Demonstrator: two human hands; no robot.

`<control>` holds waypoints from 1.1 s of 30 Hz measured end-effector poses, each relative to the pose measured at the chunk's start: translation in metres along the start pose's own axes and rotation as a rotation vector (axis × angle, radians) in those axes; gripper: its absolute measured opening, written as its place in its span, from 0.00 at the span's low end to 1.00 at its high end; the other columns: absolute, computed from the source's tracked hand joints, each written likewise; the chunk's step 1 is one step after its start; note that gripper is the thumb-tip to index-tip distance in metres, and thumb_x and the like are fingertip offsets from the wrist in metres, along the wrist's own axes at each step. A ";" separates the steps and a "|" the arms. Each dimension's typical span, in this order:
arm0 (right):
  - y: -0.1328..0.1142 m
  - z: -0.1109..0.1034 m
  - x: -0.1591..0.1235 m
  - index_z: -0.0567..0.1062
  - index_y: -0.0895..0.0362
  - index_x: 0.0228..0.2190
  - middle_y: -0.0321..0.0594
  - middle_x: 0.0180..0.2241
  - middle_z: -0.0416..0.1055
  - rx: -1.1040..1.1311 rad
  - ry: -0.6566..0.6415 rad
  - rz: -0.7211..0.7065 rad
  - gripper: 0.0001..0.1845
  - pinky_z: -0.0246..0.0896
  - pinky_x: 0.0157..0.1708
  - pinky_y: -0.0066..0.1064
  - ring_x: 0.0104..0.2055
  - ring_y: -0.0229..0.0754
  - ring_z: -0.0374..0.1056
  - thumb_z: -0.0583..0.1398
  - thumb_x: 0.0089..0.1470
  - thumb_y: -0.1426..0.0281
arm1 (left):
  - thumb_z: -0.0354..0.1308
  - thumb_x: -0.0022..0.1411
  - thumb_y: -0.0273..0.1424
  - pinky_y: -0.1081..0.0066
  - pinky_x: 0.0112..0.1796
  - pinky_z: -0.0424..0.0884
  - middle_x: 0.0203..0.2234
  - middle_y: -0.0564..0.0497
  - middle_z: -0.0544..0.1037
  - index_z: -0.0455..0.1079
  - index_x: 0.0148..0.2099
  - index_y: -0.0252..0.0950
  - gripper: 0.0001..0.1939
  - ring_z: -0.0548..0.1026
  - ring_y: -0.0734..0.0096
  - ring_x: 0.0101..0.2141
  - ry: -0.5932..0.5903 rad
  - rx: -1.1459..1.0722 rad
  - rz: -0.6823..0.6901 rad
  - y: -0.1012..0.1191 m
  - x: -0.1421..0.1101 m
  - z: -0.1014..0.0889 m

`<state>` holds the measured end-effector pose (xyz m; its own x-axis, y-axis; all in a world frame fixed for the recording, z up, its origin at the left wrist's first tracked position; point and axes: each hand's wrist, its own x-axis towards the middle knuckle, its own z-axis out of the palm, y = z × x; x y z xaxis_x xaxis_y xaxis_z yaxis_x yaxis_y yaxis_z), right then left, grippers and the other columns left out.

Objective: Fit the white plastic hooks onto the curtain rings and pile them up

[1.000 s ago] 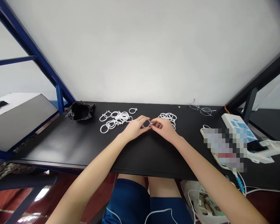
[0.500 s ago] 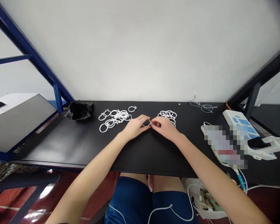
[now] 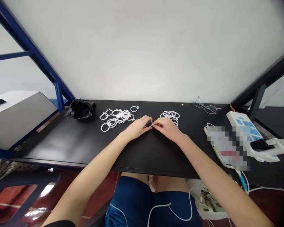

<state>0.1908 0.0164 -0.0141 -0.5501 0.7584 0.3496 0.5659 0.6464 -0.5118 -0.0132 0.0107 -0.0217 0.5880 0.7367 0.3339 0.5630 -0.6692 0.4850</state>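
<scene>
Between my two hands, just above the black tabletop, is a white curtain ring (image 3: pixel 149 126). My left hand (image 3: pixel 138 126) pinches its left side with thumb and fingers. At its right side, where the small eyelet would sit, the fingertips of my right hand (image 3: pixel 167 126) are closed; the fingers partly hide that spot. A loose pile of white curtain rings (image 3: pixel 121 116) lies to the left of my left hand, with a single ring (image 3: pixel 134 108) apart behind it. Just behind my right hand is a second group of white rings (image 3: pixel 170 114), partly covered by that hand.
On the left of the black table (image 3: pixel 90 148) stands an opened black plastic bag (image 3: pixel 80 109). Eyeglasses (image 3: pixel 210 109) lie at the back right. A phone (image 3: pixel 227 148) with a cable and a white power strip (image 3: pixel 247 126) occupy the right side. A white wall rises behind.
The view has shifted slightly. Both hands keep hold of the same ring in nearly the same place, with only small movement of the right fingers.
</scene>
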 end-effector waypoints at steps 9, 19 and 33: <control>-0.002 -0.002 0.000 0.74 0.57 0.28 0.37 0.26 0.70 -0.007 -0.015 0.009 0.06 0.56 0.29 0.29 0.28 0.37 0.64 0.59 0.56 0.73 | 0.51 0.66 0.35 0.69 0.36 0.71 0.48 0.45 0.70 0.62 0.52 0.39 0.13 0.75 0.69 0.34 -0.004 0.002 0.001 0.002 0.000 0.000; -0.003 -0.001 0.000 0.73 0.57 0.27 0.36 0.25 0.69 -0.012 -0.014 -0.013 0.07 0.56 0.29 0.29 0.27 0.37 0.64 0.58 0.57 0.73 | 0.51 0.67 0.35 0.69 0.36 0.71 0.47 0.46 0.71 0.63 0.50 0.38 0.12 0.75 0.70 0.33 -0.017 0.016 0.001 0.003 0.000 -0.002; 0.008 -0.005 0.000 0.76 0.56 0.29 0.37 0.28 0.73 0.039 0.076 0.075 0.07 0.60 0.31 0.30 0.29 0.38 0.67 0.58 0.56 0.70 | 0.52 0.65 0.40 0.67 0.35 0.73 0.51 0.44 0.68 0.55 0.62 0.42 0.25 0.75 0.70 0.31 0.060 0.011 -0.073 0.001 -0.001 0.000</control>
<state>0.1982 0.0223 -0.0141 -0.4577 0.8099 0.3669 0.5788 0.5847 -0.5685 -0.0136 0.0092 -0.0214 0.5094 0.7880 0.3458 0.6095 -0.6141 0.5014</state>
